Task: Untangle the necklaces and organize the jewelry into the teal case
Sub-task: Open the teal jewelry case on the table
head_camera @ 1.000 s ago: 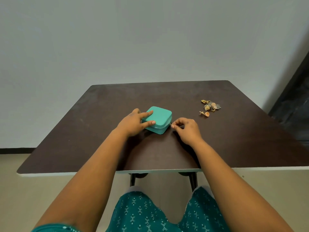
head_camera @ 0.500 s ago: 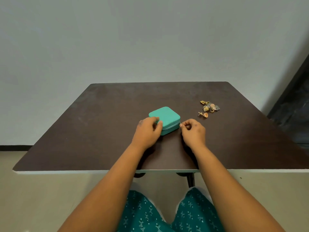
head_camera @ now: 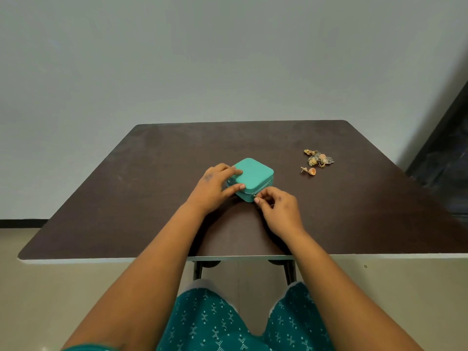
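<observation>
One dark tabletop [head_camera: 152, 198] stands before a pale wall. One closed teal case [head_camera: 255, 173] lies under the left hand [head_camera: 215, 188], straight fingers pressing its lid. Right hand [head_camera: 278, 211] pinches the zipper pull [head_camera: 255, 198] at the case's near corner. One jewelry cluster [head_camera: 318, 159] and one separate earring [head_camera: 309, 170] lie beyond the right hand.

left corner of small teal zip case [head_camera: 255, 173] hidden under my left hand [head_camera: 212, 188] | gold jewelry heap [head_camera: 317, 159] too small to separate pieces | dark wooden table [head_camera: 152, 186] right corner cut off
</observation>
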